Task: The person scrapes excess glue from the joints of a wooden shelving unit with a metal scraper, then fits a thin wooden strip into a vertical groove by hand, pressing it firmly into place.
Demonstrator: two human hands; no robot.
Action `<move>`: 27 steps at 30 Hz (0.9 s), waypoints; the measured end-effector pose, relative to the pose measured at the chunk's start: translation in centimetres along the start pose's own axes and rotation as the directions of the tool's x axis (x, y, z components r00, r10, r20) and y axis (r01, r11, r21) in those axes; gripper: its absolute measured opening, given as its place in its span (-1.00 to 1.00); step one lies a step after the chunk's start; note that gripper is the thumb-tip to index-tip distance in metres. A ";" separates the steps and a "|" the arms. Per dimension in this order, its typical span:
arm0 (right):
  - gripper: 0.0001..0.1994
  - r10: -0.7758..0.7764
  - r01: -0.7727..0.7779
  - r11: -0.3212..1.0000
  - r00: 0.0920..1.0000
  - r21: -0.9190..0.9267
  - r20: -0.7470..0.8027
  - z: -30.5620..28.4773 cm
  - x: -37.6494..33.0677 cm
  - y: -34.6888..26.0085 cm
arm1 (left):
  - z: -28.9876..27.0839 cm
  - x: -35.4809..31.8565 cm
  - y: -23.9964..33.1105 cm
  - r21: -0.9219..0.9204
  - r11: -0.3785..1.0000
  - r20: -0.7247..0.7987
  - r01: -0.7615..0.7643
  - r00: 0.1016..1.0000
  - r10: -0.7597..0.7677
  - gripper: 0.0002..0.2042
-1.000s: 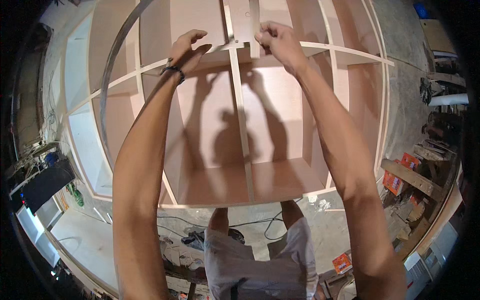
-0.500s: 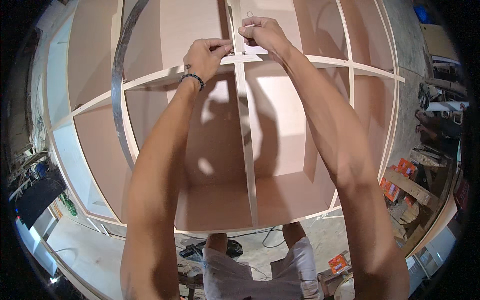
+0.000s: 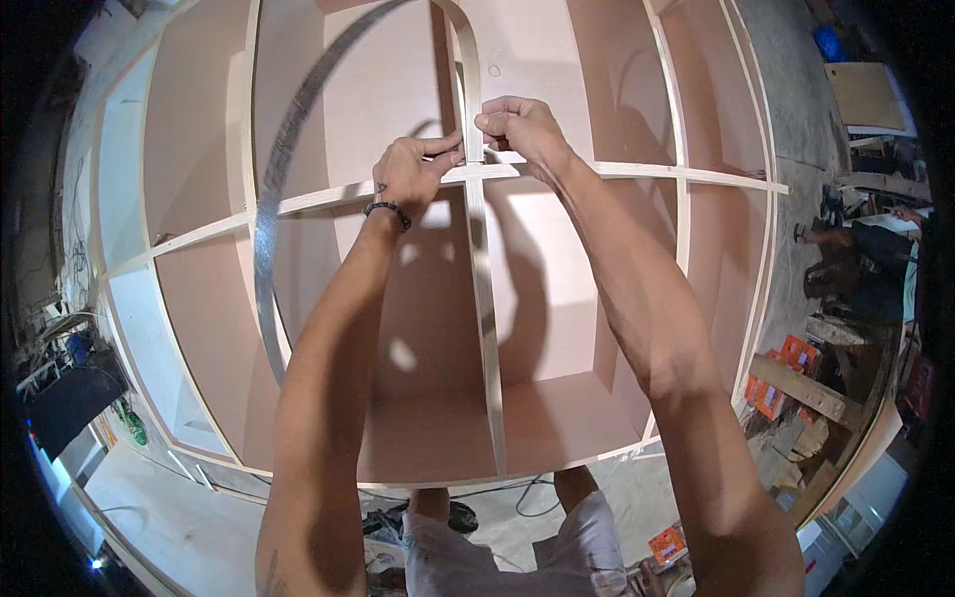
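A long, thin edge banding strip (image 3: 265,239) arches over the frame, grey on one face and pale wood on the other. Its pale end comes down upon an upright divider edge, just beyond the crossing of the wooden dividers (image 3: 483,289). At the left side of that end, my left hand (image 3: 416,171) pinches with thumb and forefinger, a dark beaded bracelet on its wrist. Opposite, my right hand (image 3: 527,131) has its fingers curled and closed at the strip's right side. The fingertips partly hide the contact on both sides.
The large open cabinet carcass (image 3: 428,418) has several pinkish-brown compartments. Wood offcuts (image 3: 811,388) and orange boxes (image 3: 766,383) lie at the right, with another person (image 3: 865,259) beyond. A cable (image 3: 537,497) runs across the floor near my legs.
The cabinet and my hands sit lower in the picture, and more of the strip's arch shows at the top. Both hands stay at the strip's end beside the divider crossing.
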State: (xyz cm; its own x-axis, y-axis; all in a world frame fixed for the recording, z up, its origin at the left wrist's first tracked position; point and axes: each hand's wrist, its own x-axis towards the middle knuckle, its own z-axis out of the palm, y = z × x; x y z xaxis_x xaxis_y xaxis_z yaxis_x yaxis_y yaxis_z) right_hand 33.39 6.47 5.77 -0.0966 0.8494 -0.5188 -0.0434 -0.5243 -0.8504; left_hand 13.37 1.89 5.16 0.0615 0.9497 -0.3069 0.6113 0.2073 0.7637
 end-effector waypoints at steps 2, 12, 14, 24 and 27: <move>-0.82 0.005 -0.005 1.000 1.000 0.023 0.009 -0.1 0.0 0.3 | 0.0 -0.3 -0.4 -0.003 0.998 0.017 -0.069 0.997 0.069 -0.69; -0.74 -0.059 0.061 0.996 0.998 -0.063 0.023 -0.3 0.3 0.8 | 1.3 1.2 -2.4 -0.048 0.989 0.002 -0.141 0.990 0.141 -0.73; -0.74 -0.078 0.078 0.992 0.997 -0.101 0.003 0.1 0.2 0.8 | 1.1 1.1 -2.3 -0.038 0.990 -0.014 -0.139 0.990 0.138 -0.73; -0.75 -0.099 0.101 0.992 0.995 -0.071 0.033 -0.3 -0.2 0.8 | 1.0 -0.3 1.6 -0.013 0.997 -0.065 0.074 0.995 -0.074 -0.68; -0.77 -0.097 0.098 0.994 0.995 -0.049 0.023 0.4 -0.4 0.7 | 1.0 0.0 0.4 -0.008 1.000 -0.134 0.024 0.991 -0.025 -0.66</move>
State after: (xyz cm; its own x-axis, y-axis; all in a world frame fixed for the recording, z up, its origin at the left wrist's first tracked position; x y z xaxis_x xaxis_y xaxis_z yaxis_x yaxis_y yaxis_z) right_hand 33.04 5.78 5.44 -0.1148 0.8945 -0.4320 -0.0037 -0.4353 -0.9003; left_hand 14.45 1.75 4.89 -0.0596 0.9672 -0.2471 0.6061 0.2317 0.7609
